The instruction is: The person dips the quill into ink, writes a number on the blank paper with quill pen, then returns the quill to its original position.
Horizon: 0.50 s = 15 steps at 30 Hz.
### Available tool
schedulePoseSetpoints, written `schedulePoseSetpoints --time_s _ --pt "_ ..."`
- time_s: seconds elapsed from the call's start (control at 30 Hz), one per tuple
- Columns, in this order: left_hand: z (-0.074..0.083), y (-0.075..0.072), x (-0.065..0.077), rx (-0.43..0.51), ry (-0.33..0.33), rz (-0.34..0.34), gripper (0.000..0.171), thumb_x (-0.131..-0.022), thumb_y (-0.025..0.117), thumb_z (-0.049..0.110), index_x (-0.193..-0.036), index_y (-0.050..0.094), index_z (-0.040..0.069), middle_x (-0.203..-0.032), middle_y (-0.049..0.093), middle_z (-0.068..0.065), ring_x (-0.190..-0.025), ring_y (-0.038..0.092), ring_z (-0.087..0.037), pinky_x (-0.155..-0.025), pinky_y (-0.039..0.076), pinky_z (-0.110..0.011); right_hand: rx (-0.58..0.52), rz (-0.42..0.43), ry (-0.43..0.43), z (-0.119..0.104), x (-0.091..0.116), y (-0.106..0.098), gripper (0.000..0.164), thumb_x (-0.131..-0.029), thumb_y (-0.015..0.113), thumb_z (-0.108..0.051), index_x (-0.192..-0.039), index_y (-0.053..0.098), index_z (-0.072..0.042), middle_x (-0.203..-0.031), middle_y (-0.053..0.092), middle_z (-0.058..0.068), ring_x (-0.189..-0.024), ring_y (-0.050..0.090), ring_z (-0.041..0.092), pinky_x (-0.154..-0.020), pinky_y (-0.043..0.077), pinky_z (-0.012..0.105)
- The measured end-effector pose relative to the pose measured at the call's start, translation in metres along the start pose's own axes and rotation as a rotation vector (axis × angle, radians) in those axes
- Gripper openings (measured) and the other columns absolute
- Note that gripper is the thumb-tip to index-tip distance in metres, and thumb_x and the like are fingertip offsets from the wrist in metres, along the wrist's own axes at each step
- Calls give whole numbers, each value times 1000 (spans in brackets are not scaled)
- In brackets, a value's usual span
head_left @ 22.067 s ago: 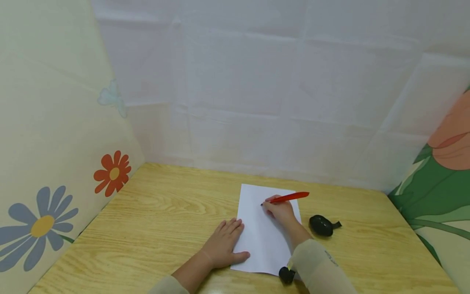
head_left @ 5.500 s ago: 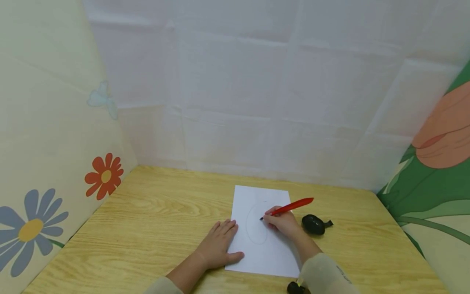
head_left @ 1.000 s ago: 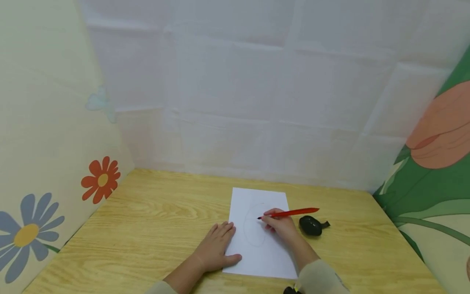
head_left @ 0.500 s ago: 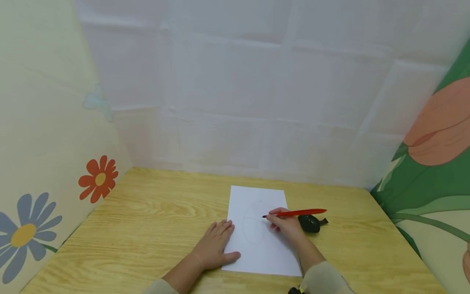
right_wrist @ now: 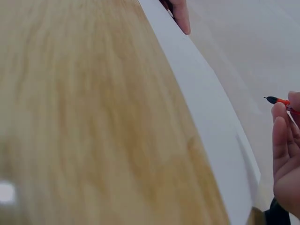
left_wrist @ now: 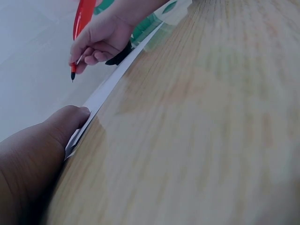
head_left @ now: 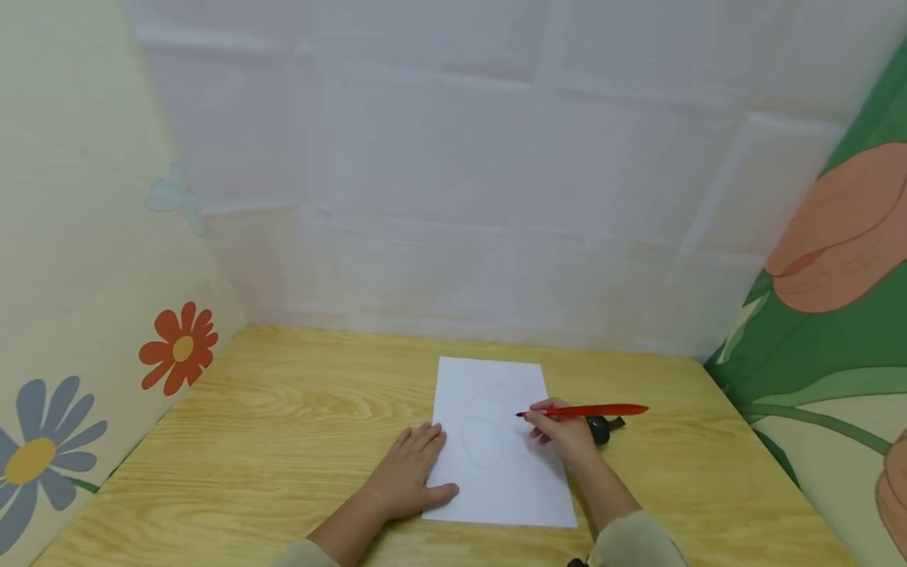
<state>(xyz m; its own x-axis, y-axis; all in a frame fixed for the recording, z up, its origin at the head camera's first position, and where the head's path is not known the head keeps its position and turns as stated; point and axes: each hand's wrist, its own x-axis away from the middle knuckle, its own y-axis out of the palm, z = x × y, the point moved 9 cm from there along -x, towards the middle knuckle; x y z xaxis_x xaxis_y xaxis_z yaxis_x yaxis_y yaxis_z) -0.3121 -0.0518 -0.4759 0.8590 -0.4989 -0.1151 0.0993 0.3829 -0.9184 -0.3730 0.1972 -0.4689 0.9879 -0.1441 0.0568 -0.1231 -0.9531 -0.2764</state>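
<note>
A white sheet of paper (head_left: 496, 500) lies on the wooden table, with a faint pencil-thin oval drawn on it and a line across the oval's upper part. My left hand (head_left: 407, 472) rests flat at the sheet's left edge, thumb and fingertips on the paper. In my right hand (head_left: 567, 437) I pinch a red pen (head_left: 602, 410) with a dark tip, over the right side of the sheet. In the right wrist view the pen's tip (right_wrist: 271, 99) shows apart from the paper. My right hand partly hides a glossy black rounded object (head_left: 600, 430).
The black object has a short tab and sits right of the sheet. Another small black thing (head_left: 577, 563) shows by my right sleeve at the bottom edge. A white cloth (head_left: 425, 157) hangs behind the table (head_left: 305, 394), with flower-patterned cloths on both sides.
Over 22 seconds the blank-looking sheet has gained an oval, then a line across it. In the last second my right hand has moved right with the pen. My left hand stays on the paper.
</note>
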Motion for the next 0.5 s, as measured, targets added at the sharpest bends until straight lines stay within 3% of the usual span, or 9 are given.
schedulePoseSetpoints --time_s 0.23,0.5 --pt "-1 2 -1 -1 2 -1 88 -86 59 59 -146 41 -2 -155 38 -17 -147 30 -34 -122 19 -54 -75 49 0 -2 4 -18 23 -87 73 -13 -102 65 3 -79 71 9 -62 63 13 -60 55 23" --pt "-4 4 0 -7 0 8 88 -86 59 60 -146 41 -2 -155 38 -16 -147 30 -34 -122 19 -54 -157 49 -33 -3 8 -35 19 -87 72 -8 -100 64 4 -70 66 -3 -60 62 10 -60 56 20"
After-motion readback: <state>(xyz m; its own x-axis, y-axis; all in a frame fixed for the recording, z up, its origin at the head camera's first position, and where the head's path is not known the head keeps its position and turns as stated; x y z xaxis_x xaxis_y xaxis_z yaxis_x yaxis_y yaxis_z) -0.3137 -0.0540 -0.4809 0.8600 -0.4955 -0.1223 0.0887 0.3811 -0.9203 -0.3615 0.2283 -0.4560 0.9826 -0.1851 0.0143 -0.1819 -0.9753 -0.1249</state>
